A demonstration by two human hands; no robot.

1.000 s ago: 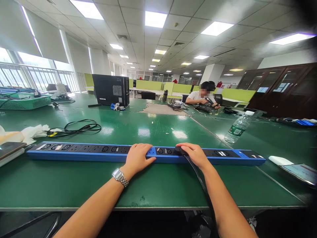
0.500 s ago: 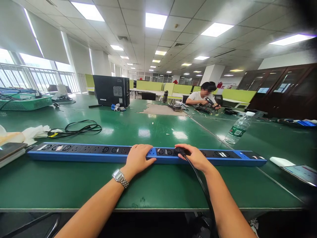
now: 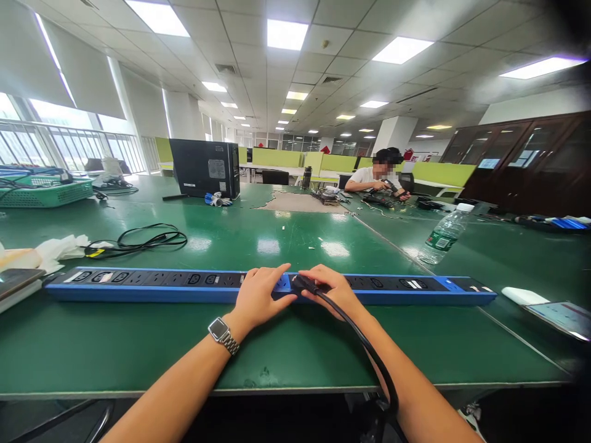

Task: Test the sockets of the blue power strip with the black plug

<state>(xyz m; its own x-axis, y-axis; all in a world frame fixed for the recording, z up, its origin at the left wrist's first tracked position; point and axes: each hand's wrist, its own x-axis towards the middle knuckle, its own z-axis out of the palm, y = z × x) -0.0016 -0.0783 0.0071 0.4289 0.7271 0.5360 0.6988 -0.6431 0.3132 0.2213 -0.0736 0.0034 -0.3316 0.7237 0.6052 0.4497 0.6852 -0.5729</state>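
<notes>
A long blue power strip (image 3: 152,285) with black sockets lies across the green table (image 3: 138,344) in front of me. My left hand (image 3: 258,296), a watch on its wrist, presses flat on the strip's middle. Just right of it, my right hand (image 3: 333,290) grips a black plug (image 3: 301,283) at the strip's top face. The plug's thick black cable (image 3: 364,347) runs back over my right forearm and off the table's front edge.
A coiled black cable (image 3: 143,239) and white tissue (image 3: 60,247) lie behind the strip at left. A water bottle (image 3: 444,235) stands at right, a tablet (image 3: 561,318) and white block (image 3: 519,296) beyond. A computer tower (image 3: 205,167) and a seated person (image 3: 376,178) are at the far end.
My right hand has carried the black plug leftward along the strip, from a socket right of centre to one beside my left hand. My left hand stayed put.
</notes>
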